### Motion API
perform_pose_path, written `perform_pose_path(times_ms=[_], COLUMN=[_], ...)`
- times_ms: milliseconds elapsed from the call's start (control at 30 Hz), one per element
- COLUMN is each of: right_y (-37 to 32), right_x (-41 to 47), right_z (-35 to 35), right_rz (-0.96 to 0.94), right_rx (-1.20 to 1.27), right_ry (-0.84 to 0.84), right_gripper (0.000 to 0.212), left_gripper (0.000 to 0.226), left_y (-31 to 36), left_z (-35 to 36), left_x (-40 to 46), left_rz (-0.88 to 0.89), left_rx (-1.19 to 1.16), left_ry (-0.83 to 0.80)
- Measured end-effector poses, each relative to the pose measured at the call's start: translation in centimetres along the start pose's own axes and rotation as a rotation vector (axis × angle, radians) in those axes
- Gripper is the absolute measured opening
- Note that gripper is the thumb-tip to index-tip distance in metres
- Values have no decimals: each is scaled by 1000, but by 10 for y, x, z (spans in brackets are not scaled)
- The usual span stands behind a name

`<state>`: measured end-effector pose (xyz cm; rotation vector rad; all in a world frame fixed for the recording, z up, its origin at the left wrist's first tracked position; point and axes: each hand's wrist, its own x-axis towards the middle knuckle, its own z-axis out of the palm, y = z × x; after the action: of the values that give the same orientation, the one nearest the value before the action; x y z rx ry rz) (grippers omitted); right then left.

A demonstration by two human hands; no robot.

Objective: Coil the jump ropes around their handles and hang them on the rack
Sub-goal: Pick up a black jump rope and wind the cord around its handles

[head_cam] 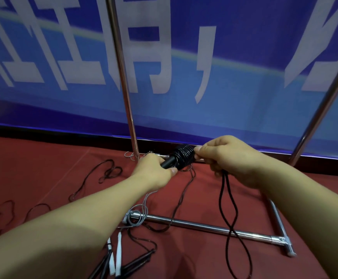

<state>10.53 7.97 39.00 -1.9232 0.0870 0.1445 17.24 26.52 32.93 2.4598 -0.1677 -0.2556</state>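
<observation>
My left hand [154, 171] grips the black handles [169, 161] of a jump rope, held level in front of me. Several turns of black rope [184, 155] are coiled round the far end of the handles. My right hand [226, 158] pinches the rope beside the coil, and a long loop of black rope [229, 218] hangs from it down to the floor. The metal rack stands just behind, with one upright pole [124, 87] at the centre and another upright pole [325, 101] at the right.
The rack's base bar [204, 225] lies across the red carpet [43, 168] below my hands. More jump ropes [107, 172] trail loose on the floor at left, with white handles [117, 252] and dark handles [138, 260] near the bottom. A blue banner [224, 67] hangs behind.
</observation>
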Motion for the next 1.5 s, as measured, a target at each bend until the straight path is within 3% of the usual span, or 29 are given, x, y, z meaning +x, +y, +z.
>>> perform_pose_path(times_ms=[133, 267, 367, 467, 733, 1200, 1333, 1500], right_y=[2, 7, 9, 13, 13, 3, 8, 15], right_x=[-1, 1, 1, 2, -1, -10, -4, -1], right_z=[-1, -3, -5, -8, -13, -19, -30, -39], right_rz=[3, 11, 21, 34, 45, -19, -67, -38], right_rx=[-35, -20, -20, -40, -113, -440, -297, 51], right_ry=[11, 72, 116, 131, 147, 195, 256, 134], right_gripper=[27, 41, 24, 25, 32, 39, 35, 45], left_gripper=[34, 32, 28, 27, 19, 8, 5, 6], left_y=[5, 13, 23, 32, 43, 34, 37, 39], left_z=[4, 5, 4, 5, -2, -19, -24, -29], left_x=[-4, -9, -17, -25, -37, -40, -45, -50], left_rz=[62, 165, 258, 340, 490, 562, 585, 599], left_rx=[91, 210, 297, 358, 380, 301, 159, -65], left_ry=[-51, -104, -137, -177, -249, -302, -356, -444])
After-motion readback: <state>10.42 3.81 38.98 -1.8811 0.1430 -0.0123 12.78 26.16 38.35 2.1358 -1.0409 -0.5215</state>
